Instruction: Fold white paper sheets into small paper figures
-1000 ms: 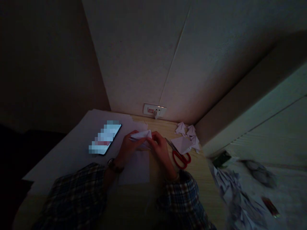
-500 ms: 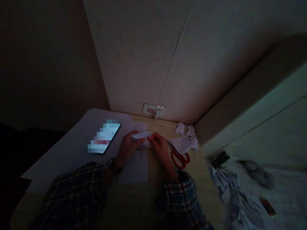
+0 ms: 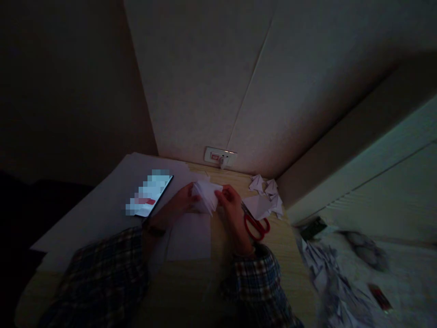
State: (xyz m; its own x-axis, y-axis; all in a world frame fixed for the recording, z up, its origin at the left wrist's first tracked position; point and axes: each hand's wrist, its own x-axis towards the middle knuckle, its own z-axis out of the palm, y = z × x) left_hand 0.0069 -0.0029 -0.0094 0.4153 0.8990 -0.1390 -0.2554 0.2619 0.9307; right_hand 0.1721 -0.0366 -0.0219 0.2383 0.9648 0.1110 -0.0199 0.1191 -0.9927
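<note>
A folded piece of white paper (image 3: pixel 206 196) is held up over the wooden desk (image 3: pixel 290 255) between both my hands. My left hand (image 3: pixel 180 202) grips its left side with the fingers closed on it. My right hand (image 3: pixel 232 205) pinches its right edge. A flat white sheet (image 3: pixel 191 237) lies on the desk just under my hands. Red-handled scissors (image 3: pixel 254 223) lie right beside my right hand. The light is dim and the folds are hard to make out.
A lit phone (image 3: pixel 150 196) rests on large white sheets (image 3: pixel 102 205) at the left. Folded paper pieces (image 3: pixel 266 196) sit in the back right corner. A wall socket (image 3: pixel 220 157) is straight ahead. More paper scraps (image 3: pixel 331 282) lie off the desk's right edge.
The paper has opened from a flat, narrow strip into a fuller, wider shape between my hands. My left wrist has turned and my hands have shifted slightly away from me.
</note>
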